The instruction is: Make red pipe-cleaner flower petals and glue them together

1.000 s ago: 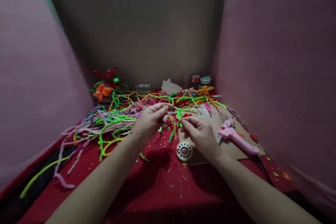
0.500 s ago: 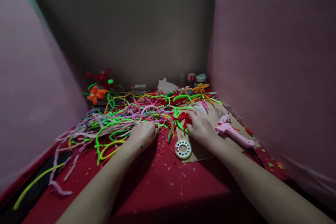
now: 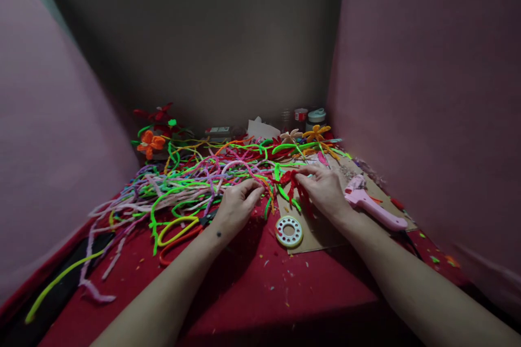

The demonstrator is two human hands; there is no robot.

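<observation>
My right hand (image 3: 323, 191) is closed on a red pipe-cleaner flower (image 3: 290, 180), its strands hanging down over the cardboard (image 3: 317, 238). To the left, my left hand (image 3: 239, 203) has its thumb and fingertips pinched together at the edge of the pipe-cleaner pile; whatever is between them is too small to make out. Scissors with yellow and red handles (image 3: 179, 231) lie beside my left wrist, their blades partly under the pile and hand. A bright green pipe cleaner (image 3: 281, 190) rests on the cardboard between my hands.
A roll of tape (image 3: 289, 218) lies on the cardboard's near-left corner. The pink glue gun (image 3: 376, 210) lies right of my right hand. A heap of coloured pipe cleaners (image 3: 183, 184) covers the left side. Orange flowers (image 3: 151, 144) and a lidded jar (image 3: 316, 116) stand at the back.
My right hand has lifted the red flower slightly, and its strands now hang. My left hand has moved right and up into a pinch, uncovering more of the scissors. The view shifted slightly.
</observation>
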